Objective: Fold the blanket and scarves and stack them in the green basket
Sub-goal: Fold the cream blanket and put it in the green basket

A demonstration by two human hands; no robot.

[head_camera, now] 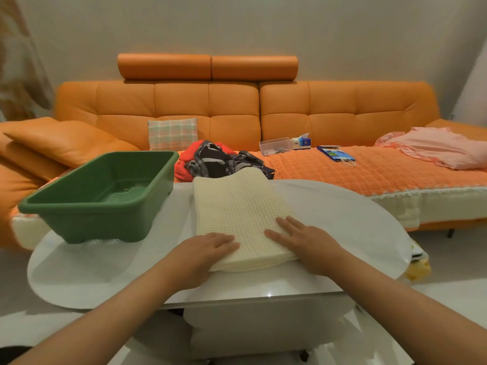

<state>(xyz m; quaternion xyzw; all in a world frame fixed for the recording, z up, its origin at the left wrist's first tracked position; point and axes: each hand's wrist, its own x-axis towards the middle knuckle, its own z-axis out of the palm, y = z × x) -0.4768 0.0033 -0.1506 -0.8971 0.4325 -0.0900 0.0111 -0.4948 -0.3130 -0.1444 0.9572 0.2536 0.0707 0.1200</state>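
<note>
A cream waffle-knit blanket point(238, 204), folded into a long thick rectangle, lies on the white table point(263, 285). My left hand point(208, 248) lies flat on its near left corner. My right hand point(303, 239) presses flat on its near right part, fingers straight. The green basket point(79, 209) stands to the left on the table with nothing in it. A heap of scarves point(224, 159), dark patterned over red, sits on the sofa just behind the blanket's far end.
An orange sofa point(342, 109) runs behind the table, with a plaid cushion point(172, 133), a clear box point(274, 145), a tissue pack point(301, 142), a blue paper bag point(333, 152) and pink cloth point(434, 147). White mats point(342, 206) cover the table.
</note>
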